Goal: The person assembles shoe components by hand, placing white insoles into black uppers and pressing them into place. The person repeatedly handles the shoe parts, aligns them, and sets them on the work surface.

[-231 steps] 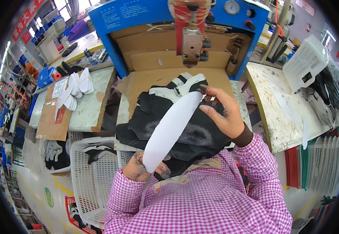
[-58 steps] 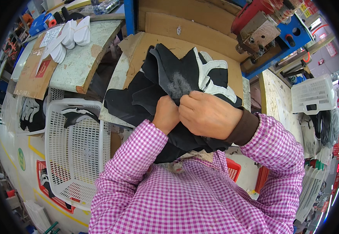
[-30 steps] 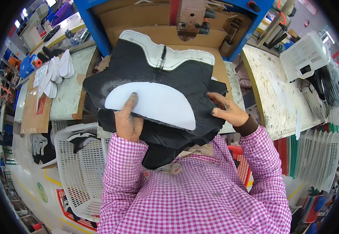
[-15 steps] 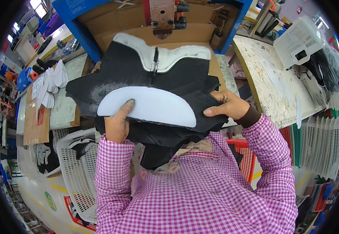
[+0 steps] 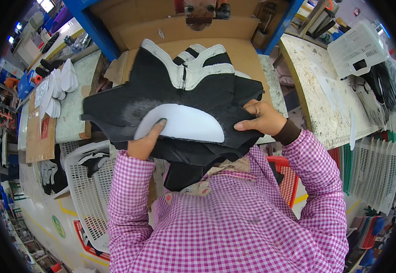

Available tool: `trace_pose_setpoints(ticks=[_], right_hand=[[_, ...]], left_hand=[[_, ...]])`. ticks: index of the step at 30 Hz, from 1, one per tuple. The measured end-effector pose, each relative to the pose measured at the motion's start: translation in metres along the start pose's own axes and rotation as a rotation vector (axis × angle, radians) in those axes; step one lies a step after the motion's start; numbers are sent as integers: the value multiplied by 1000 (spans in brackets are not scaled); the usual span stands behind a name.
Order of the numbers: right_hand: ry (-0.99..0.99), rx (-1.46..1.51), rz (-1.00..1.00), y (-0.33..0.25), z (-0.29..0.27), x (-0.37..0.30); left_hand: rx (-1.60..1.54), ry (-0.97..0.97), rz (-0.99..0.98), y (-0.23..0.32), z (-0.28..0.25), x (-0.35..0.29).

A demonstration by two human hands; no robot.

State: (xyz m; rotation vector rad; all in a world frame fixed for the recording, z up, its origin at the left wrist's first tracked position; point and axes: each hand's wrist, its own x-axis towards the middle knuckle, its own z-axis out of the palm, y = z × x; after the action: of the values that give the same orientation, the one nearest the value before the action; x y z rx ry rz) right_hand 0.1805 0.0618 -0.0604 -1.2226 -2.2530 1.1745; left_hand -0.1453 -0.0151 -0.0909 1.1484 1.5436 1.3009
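In front of my chest I hold a black fabric shoe-upper piece (image 5: 154, 84) with a white curved collar edge and a seam down its middle. A white half-moon stiffener (image 5: 186, 120) lies over its lower part. My left hand (image 5: 145, 143) is closed on both, its thumb pressed on the stiffener and its other fingers hidden below. At the right, my right hand (image 5: 267, 120) pinches the black piece between thumb and fingers. Behind it, more white-edged upper pieces (image 5: 216, 54) lie on cardboard. Further black layers hang under the held piece.
A blue-framed press (image 5: 102, 32) lined with cardboard stands ahead, its metal head (image 5: 200, 16) above. White stiffeners (image 5: 61, 86) are stacked on the left table. Below stands a white basket (image 5: 86, 191). The right table (image 5: 316, 82) carries a white crate (image 5: 355, 48).
The upper piece has shifted slightly and tilted, so the pieces behind it now show. The stiffener's left end has moved right, and its visible part is shorter. Both hands keep their grip.
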Motion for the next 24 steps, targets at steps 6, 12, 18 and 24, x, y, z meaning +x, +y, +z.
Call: trace_pose_setpoints(ticks=[6, 12, 18, 24], right_hand=[[136, -663, -134, -10, 21, -14], [317, -1113, -314, -66, 39, -27], [134, -878, -663, -69, 109, 19], [98, -832, -639, -54, 113, 21]], left_hand=[[406, 34, 302, -34, 12, -12], [522, 96, 426, -33, 13, -16], [552, 34, 518, -34, 11, -17], [-11, -50, 164, -8, 8, -24]])
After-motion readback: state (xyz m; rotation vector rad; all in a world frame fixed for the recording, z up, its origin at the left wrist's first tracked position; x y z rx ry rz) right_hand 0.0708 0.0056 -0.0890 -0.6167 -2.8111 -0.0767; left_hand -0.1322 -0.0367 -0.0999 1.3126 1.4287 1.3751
